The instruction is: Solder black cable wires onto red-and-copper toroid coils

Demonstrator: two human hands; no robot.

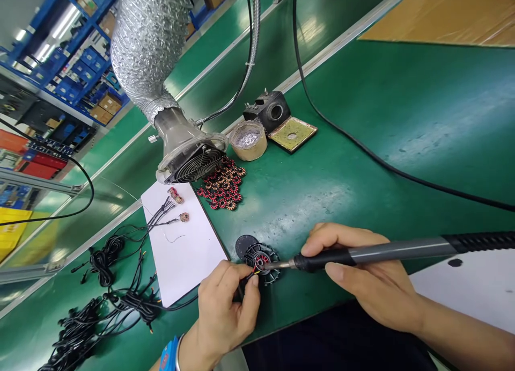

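My right hand (374,293) is closed around a soldering iron (386,251) with a black and grey handle. The iron's metal tip points left and reaches a small red-wound coil (262,259) in the middle of a black ribbed round housing (276,277). Close to the housing's left side, my left hand (225,301) pinches the end of a black cable (187,305) between thumb and index finger. Thin red and yellow wires come out of the cable towards the coil. A flat black disc (246,246) lies just behind the housing. Whether tip and wires touch cannot be made out.
A fume-extraction duct (148,49) hangs over a pile of small red coils (225,186). Behind stand a round solder tub (249,141), a black iron stand (277,110) and a yellow sponge (293,133). White board (185,253) and bundled black cables (80,328) lie left.
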